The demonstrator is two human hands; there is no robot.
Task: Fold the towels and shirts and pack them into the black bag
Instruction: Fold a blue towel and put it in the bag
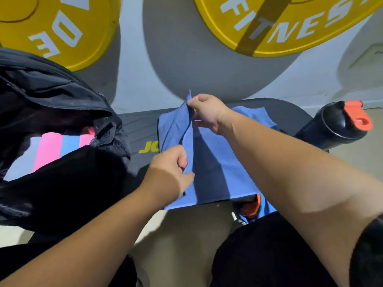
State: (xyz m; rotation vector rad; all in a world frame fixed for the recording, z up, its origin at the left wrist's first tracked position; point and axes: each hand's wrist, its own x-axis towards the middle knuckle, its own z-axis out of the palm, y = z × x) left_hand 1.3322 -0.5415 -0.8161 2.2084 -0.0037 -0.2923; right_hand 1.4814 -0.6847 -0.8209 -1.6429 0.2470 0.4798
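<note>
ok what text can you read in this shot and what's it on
"FITNES": white, on the right yellow weight plate; the word runs off the frame.
"OE": white, on the left yellow weight plate; the other letters are cut off.
"JO": yellow, on the black bench; the rest is hidden under the blue towel.
Nothing else is readable.

Against the pale wall (132,59), two yellow weight plates with white lettering: left plate (51,27) cut off by the frame, right plate (290,23) marked "FITNES" and crossed by a dark band (263,23), possibly a shadow. Lower down, a dark padded table (141,129) with yellow "JO" lettering (148,147). At its right end, a tilted black shaker bottle (335,129) with an orange flip cap (357,117). Beige floor (352,158) beyond.
</note>
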